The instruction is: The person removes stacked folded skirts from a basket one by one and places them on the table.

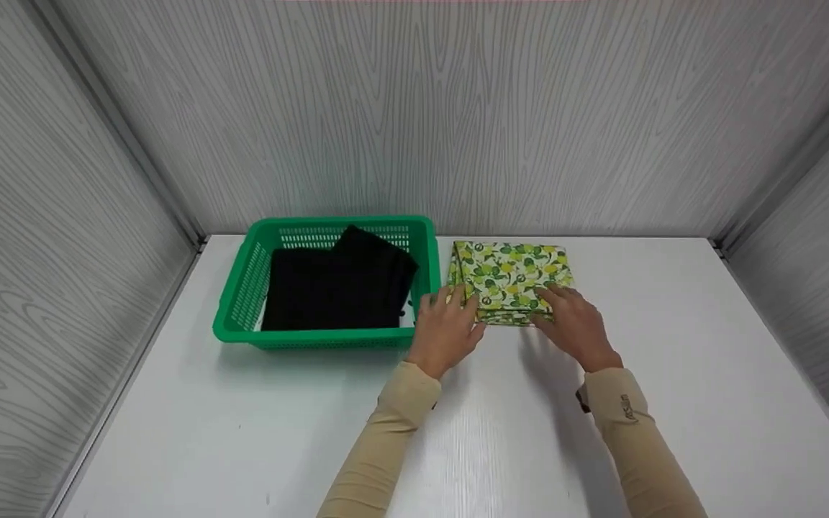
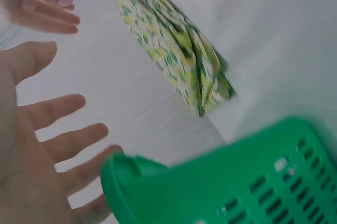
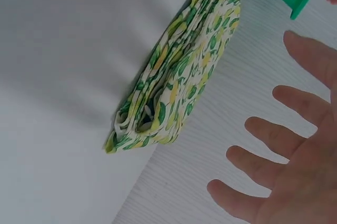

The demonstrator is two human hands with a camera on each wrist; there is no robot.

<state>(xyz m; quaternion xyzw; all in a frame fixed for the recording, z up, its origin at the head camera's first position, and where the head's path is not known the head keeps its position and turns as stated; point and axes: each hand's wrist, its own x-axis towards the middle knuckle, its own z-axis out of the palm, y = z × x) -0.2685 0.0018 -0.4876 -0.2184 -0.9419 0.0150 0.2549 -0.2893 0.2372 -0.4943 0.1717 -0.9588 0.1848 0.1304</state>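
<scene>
At centre frame on the white surface [image 1: 242, 432] lies the folded leaf-print cloth [image 1: 514, 280], just right of the green basket [image 1: 242, 288] holding a black garment [image 1: 335, 288]. Left hand [image 1: 445, 327] and right hand [image 1: 574, 324] are released, fingers spread at its near edge. Folding appears complete; a grasp would likely follow.

The 2 arms, both in beige sleeves, reach forward side by side with the palms turned down. The left hand [image 1: 445, 327] has its fingers straight and spread apart. The right hand [image 1: 574, 325] is the same, with no grip on anything.
</scene>
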